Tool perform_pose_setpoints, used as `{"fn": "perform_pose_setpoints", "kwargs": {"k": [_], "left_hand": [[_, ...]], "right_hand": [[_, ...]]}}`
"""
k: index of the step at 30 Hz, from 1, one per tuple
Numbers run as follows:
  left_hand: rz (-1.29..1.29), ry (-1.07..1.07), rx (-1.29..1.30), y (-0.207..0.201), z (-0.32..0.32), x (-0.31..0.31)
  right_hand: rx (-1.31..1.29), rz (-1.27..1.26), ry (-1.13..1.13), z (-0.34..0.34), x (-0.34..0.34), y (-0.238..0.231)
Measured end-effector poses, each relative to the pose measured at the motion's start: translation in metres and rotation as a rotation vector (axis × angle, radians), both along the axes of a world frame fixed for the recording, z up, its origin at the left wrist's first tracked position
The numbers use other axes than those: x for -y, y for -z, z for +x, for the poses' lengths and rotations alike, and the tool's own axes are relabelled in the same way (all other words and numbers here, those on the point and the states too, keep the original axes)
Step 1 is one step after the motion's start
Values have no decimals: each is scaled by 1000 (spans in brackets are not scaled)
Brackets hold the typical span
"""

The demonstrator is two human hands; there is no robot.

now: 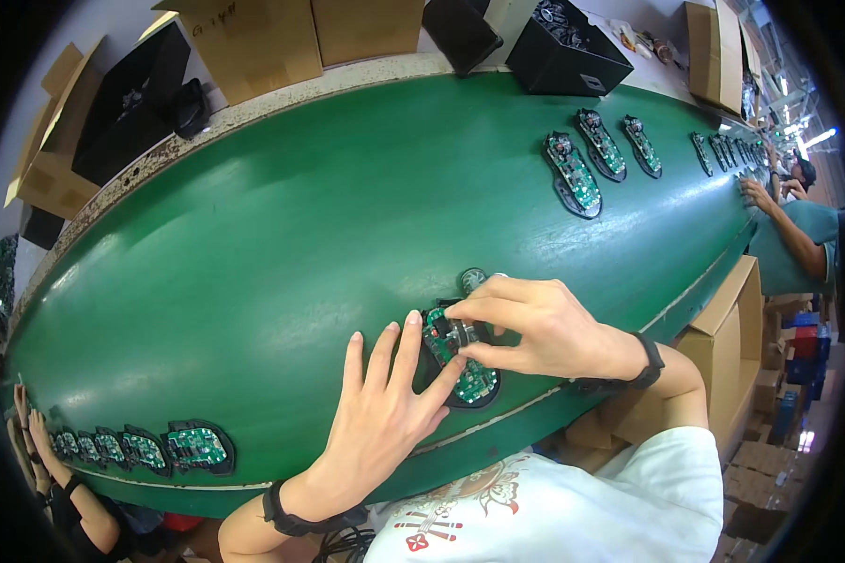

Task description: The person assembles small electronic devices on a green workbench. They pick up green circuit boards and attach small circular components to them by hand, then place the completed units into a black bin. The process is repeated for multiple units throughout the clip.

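Note:
A green circuit board in a black shell [477, 380] lies on the green belt right in front of me. Over its upper part, my right hand [545, 328] pinches a small dark and clear part [460, 332] between thumb and forefinger, against the board. My left hand [385, 413] lies flat with its fingers spread, and its thumb reaches the board's left side. Just beyond the board is a small round wheel-like piece [473, 279], partly covered by my right hand.
More boards in black shells lie at the far right [573, 176] and lower left [197, 447] of the belt [282, 235]. Black bins [569, 52] and cardboard boxes [253, 47] line the far edge. Another person [793, 230] works at right; other hands [42, 441] show at left.

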State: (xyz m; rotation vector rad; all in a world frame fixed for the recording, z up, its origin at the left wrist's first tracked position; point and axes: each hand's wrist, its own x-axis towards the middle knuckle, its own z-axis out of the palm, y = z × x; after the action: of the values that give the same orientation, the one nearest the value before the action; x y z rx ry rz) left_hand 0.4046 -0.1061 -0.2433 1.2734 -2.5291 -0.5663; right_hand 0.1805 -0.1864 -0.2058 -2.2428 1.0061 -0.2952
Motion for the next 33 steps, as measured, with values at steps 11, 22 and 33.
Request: {"fn": "perform_pose_setpoints", "kwargs": {"k": [11, 22, 33], "left_hand": [[12, -9, 3, 0, -5, 5], [9, -29, 13, 4, -13, 7], [-9, 48, -15, 3, -11, 17]], "right_hand": [[-152, -199, 4, 6, -3, 7], [-193, -470, -103, 5, -8, 10], [-420, -510, -226, 18, -10, 1]]}}
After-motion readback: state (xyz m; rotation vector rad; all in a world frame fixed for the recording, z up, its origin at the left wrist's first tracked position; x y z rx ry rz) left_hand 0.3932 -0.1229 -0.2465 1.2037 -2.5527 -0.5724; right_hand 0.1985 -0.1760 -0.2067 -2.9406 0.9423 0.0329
